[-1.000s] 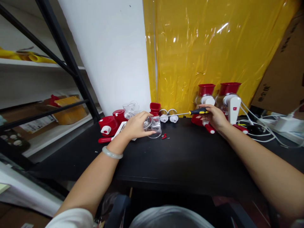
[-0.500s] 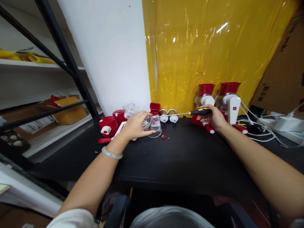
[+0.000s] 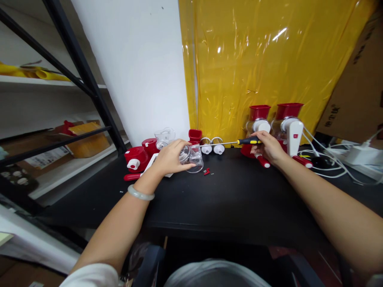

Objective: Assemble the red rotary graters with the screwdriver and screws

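My left hand [image 3: 173,158] is closed around a clear plastic housing [image 3: 196,158], which lies on its side on the black table. In my right hand [image 3: 267,147] is the black and yellow handle of a screwdriver [image 3: 248,141]. Its long shaft runs level to the left, and the tip reaches the clear housing; the exact contact is too small to make out. Just right of the housing lie a small red part [image 3: 206,172] and a tiny pale piece. Behind the shaft are two metal grater drums [image 3: 218,146] with white ends.
Red bases [image 3: 136,158], a red-handled white crank [image 3: 133,176] and another clear housing [image 3: 167,134] sit at the left. Two red and white rotary graters [image 3: 294,135] stand at the right, near white cables [image 3: 339,169]. A black-framed shelf [image 3: 89,87] borders the left side.
My right hand's fingers have shifted slightly on the screwdriver handle, which sits marginally further left. My left hand and the clear housing are practically unmoved.
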A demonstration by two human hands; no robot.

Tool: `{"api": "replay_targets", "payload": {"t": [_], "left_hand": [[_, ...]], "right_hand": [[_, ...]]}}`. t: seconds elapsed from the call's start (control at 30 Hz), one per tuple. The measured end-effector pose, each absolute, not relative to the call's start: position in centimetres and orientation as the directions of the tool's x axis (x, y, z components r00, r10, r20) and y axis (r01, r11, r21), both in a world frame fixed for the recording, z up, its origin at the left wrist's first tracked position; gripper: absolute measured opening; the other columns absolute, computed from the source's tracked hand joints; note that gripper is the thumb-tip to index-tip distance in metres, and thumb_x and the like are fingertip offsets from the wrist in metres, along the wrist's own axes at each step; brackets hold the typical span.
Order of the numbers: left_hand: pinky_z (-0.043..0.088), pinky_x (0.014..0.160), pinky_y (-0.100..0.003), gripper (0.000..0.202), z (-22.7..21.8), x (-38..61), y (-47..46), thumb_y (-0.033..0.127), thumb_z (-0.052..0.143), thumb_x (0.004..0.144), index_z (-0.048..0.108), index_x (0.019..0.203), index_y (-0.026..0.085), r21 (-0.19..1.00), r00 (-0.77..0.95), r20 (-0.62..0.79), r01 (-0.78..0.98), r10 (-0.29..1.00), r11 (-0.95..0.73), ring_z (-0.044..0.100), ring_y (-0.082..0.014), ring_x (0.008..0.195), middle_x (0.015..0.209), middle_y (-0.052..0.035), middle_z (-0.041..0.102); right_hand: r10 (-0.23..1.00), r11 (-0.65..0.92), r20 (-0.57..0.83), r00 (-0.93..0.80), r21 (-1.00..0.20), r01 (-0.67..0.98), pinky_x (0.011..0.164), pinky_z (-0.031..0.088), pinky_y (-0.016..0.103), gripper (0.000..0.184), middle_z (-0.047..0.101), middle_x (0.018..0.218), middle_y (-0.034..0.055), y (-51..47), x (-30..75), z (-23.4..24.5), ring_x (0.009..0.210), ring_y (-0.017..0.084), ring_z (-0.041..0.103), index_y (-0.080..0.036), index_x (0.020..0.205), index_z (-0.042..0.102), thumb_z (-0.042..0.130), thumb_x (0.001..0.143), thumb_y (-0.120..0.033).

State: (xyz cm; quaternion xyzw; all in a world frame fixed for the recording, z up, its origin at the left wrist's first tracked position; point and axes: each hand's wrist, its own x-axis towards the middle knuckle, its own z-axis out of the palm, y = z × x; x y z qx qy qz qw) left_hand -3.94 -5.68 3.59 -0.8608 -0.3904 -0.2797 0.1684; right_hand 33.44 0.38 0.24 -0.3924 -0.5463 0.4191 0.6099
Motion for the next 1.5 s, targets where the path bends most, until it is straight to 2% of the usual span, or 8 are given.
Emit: {"api": "replay_targets", "payload": {"t": [0.13, 0.33, 0.63, 0.9, 1.1, 1.27, 1.4, 1.5], "left_hand": [[0.050, 0.086, -0.040, 0.062, 3.59, -3.95, -5.65, 0.060, 0.070, 0.075, 0.053, 0.121, 0.023, -0.070, 0.547, 0.612, 0.757, 0.571, -0.650, 0.062, -0.0293, 0.108, 0.118, -0.0095, 0.063], [0.050, 0.087, -0.040, 0.062, 3.62, -3.83, -5.71, 0.060, 0.070, 0.074, 0.054, 0.121, 0.023, -0.072, 0.552, 0.607, 0.755, 0.572, -0.651, 0.061, -0.0297, 0.109, 0.119, -0.0099, 0.063], [0.051, 0.087, -0.040, 0.062, 3.54, -3.82, -5.67, 0.060, 0.070, 0.075, 0.054, 0.121, 0.021, -0.067, 0.559, 0.594, 0.750, 0.578, -0.658, 0.062, -0.0285, 0.107, 0.118, -0.0094, 0.063], [0.050, 0.085, -0.038, 0.062, 3.53, -3.85, -5.67, 0.060, 0.071, 0.075, 0.054, 0.121, 0.022, -0.090, 0.547, 0.617, 0.763, 0.565, -0.640, 0.062, -0.0286, 0.108, 0.118, -0.0089, 0.064], [0.050, 0.085, -0.037, 0.061, 3.56, -3.85, -5.68, 0.058, 0.072, 0.075, 0.054, 0.121, 0.021, -0.090, 0.551, 0.617, 0.758, 0.561, -0.646, 0.062, -0.0278, 0.107, 0.117, -0.0087, 0.064], [0.050, 0.085, -0.038, 0.063, 3.47, -3.94, -5.49, 0.060, 0.071, 0.074, 0.054, 0.120, 0.021, -0.095, 0.554, 0.613, 0.760, 0.563, -0.643, 0.062, -0.0284, 0.105, 0.115, -0.0093, 0.064], [0.050, 0.087, -0.039, 0.063, 3.36, -3.88, -5.51, 0.060, 0.071, 0.075, 0.054, 0.121, 0.021, -0.091, 0.567, 0.594, 0.752, 0.570, -0.653, 0.062, -0.0285, 0.108, 0.117, -0.0094, 0.063], [0.051, 0.088, -0.039, 0.063, 3.34, -3.83, -5.56, 0.060, 0.070, 0.076, 0.053, 0.122, 0.021, -0.083, 0.569, 0.584, 0.751, 0.579, -0.655, 0.061, -0.0283, 0.108, 0.118, -0.0099, 0.063]], "right_hand": [[0.925, 0.376, 0.374, 0.069, -0.926, -0.028, 0.038, 0.035, 0.026, 0.030, 0.041, 0.040, -0.0052, 0.39, 33.38, 0.17, 0.037, 0.016, 0.051, -0.024, 0.087, 0.059, 0.058, 0.084, -0.054], [0.948, 0.318, 0.312, 0.058, -0.932, -0.173, 0.044, 0.047, 0.029, 0.019, 0.065, 0.067, 0.0028, 0.64, 33.75, 0.21, 0.053, 0.019, 0.064, -0.023, 0.092, 0.057, 0.046, 0.085, -0.037], [0.948, 0.318, 0.318, 0.033, -0.930, -0.184, 0.045, 0.051, 0.030, 0.021, 0.064, 0.065, -0.0014, 0.76, 33.80, 0.23, 0.047, 0.017, 0.062, -0.024, 0.093, 0.054, 0.053, 0.072, -0.024], [0.930, 0.368, 0.365, 0.050, -0.925, -0.091, 0.036, 0.042, 0.026, 0.026, 0.052, 0.048, -0.0037, 0.86, 33.65, -0.18, 0.038, 0.015, 0.054, -0.025, 0.086, 0.056, 0.062, 0.082, -0.050], [0.918, 0.390, 0.388, 0.082, -0.921, -0.003, 0.037, 0.042, 0.027, 0.039, 0.052, 0.044, -0.0014, 0.79, 33.56, -0.16, 0.039, 0.017, 0.055, -0.024, 0.086, 0.058, 0.050, 0.087, -0.062], [0.936, 0.346, 0.340, 0.089, -0.936, -0.069, 0.043, 0.049, 0.027, 0.026, 0.068, 0.065, 0.0041, 0.99, 33.77, -0.05, 0.052, 0.018, 0.066, -0.022, 0.089, 0.057, 0.048, 0.087, -0.047], [0.936, 0.350, 0.343, 0.074, -0.928, -0.124, 0.045, 0.050, 0.026, 0.019, 0.068, 0.068, 0.0020, 1.04, 33.96, 0.01, 0.054, 0.017, 0.067, -0.022, 0.093, 0.057, 0.053, 0.076, -0.028], [0.942, 0.336, 0.330, 0.064, -0.933, -0.131, 0.045, 0.050, 0.027, 0.020, 0.067, 0.066, 0.0012, 0.99, 33.98, 0.08, 0.051, 0.018, 0.066, -0.022, 0.093, 0.056, 0.054, 0.074, -0.026]]}}
